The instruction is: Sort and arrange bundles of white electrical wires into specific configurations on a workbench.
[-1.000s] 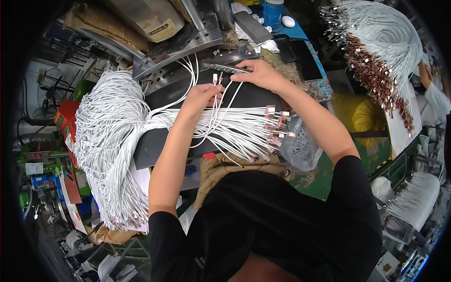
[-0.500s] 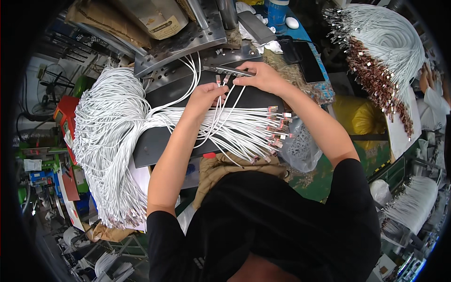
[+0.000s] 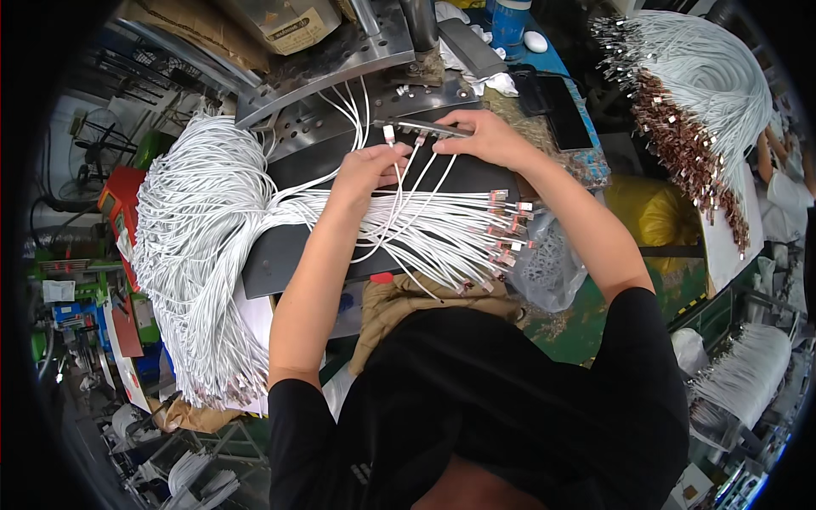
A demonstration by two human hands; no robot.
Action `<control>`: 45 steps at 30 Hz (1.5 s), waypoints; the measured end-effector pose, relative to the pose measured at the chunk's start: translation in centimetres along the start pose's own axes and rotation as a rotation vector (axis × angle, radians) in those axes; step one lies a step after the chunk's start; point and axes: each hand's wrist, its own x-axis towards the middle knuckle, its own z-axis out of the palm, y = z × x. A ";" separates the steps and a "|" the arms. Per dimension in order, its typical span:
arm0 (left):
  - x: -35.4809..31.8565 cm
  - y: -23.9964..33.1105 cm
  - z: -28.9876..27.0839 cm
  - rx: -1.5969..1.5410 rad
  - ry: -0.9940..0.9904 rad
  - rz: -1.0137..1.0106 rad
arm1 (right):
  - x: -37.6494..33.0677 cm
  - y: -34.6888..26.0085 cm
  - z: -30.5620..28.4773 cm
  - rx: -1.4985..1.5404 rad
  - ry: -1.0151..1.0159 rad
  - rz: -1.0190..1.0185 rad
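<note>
My left hand [image 3: 372, 174] is closed in a pinch around a white cable just below its plug [image 3: 389, 133], which stands upright above the fingertips. My right hand [image 3: 483, 140] grips one end of a narrow metal bar [image 3: 422, 128], thumb beneath and fingers over it. Several cable plugs sit along the bar's near side, their white cables running down toward me. Beneath both hands, a fanned bundle of white cables [image 3: 408, 225] lies across a dark board [image 3: 276, 265], plugs pointing right. Its coiled mass [image 3: 200, 204] hangs over the board's left side.
A perforated metal shelf [image 3: 331, 72] carrying a carton [image 3: 293, 25] stands behind the board. Back right are a blue bottle [image 3: 508, 25] and a dark flat tray [image 3: 565, 110]. A clear plastic bag [image 3: 548, 263] hangs at right, and more cables [image 3: 714, 72] beyond. Another person's arm [image 3: 767, 153] shows far right.
The plug in my left hand has turned and risen slightly, now showing a white face instead of a reddish one. My right hand keeps its grip on the bar. The whole view has shifted a little.
</note>
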 end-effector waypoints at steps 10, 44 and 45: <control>0.5 2.5 -1.7 0.189 -0.321 -0.210 | -0.7 -0.8 -0.1 0.001 -0.088 0.024; -10.5 9.0 -13.6 0.402 0.593 0.795 | 28.3 1.7 -0.7 -0.416 0.642 -0.797; -11.7 9.8 -16.6 0.475 0.812 0.912 | 27.3 1.0 0.1 -0.341 0.572 -0.774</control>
